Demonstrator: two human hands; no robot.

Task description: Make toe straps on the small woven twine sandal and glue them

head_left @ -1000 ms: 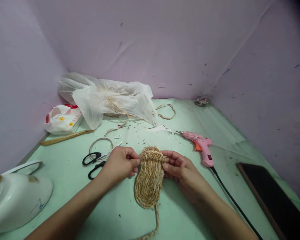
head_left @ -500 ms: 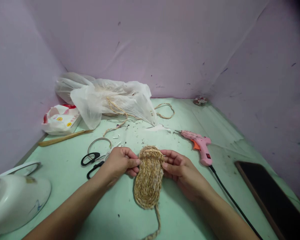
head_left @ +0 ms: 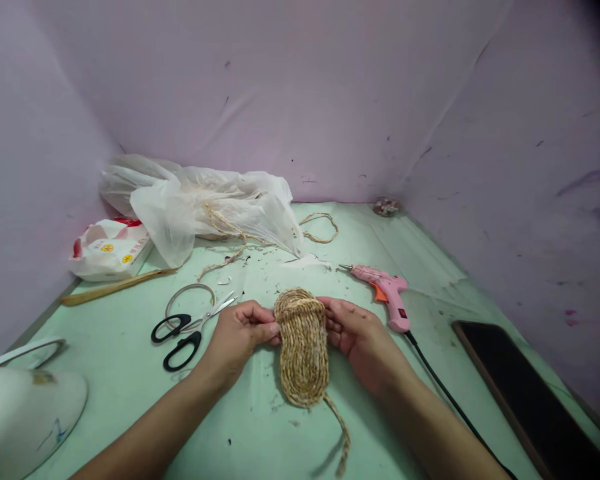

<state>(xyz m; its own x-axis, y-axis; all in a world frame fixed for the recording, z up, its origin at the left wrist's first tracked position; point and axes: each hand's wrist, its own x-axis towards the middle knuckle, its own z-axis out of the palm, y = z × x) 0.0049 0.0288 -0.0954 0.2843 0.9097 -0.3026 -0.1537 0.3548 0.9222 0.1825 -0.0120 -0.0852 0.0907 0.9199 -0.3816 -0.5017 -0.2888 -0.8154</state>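
Observation:
A small slipper-shaped piece of coiled, braided straw rope (head_left: 304, 357) is held upright between both hands, with a band of rope across its upper end. My left hand (head_left: 241, 333) pinches its upper left edge between thumb and fingers. On the opposite edge, my right hand (head_left: 357, 337) grips it, some fingertips hidden behind the piece. From its lower right hangs a loose rope tail (head_left: 344, 433). Black-handled scissors (head_left: 185, 340) lie partly spread beside my left hand. A pink glue gun (head_left: 391, 293) rests on its side beyond my right hand.
Behind are a white plastic bag (head_left: 230, 193) with straw rope (head_left: 325, 217) trailing out and a white-red packet (head_left: 107, 253). A flat straw strip (head_left: 115, 288) lies left, above a white rounded object (head_left: 40, 413). The glue gun's cord (head_left: 443, 380) runs past a phone (head_left: 525, 400).
The slipper-shaped piece has turned slightly, its lower end and rope tail swinging right. My right thumb has shifted along the edge. The whole view has drifted a little, exposing more of the scissors.

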